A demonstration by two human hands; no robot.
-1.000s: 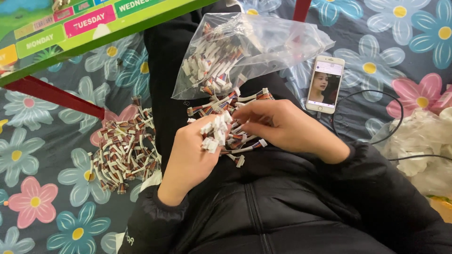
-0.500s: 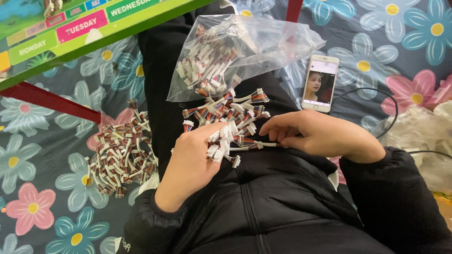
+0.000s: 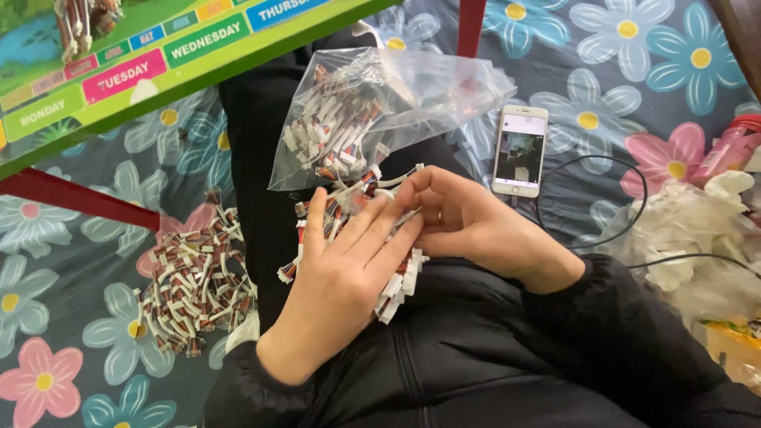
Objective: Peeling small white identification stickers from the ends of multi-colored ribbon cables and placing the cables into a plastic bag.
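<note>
At frame centre, left hand lies flat, fingers extended, on connector cables; right hand pinches them.

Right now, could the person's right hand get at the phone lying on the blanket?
Probably yes: the right hand is on the lap beside the phone, with only open blanket between them.

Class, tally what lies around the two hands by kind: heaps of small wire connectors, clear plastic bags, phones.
Heaps of wire connectors: 2 (lap heap, floor heap)
Clear plastic bags: 1
Phones: 1
Total: 4
</note>
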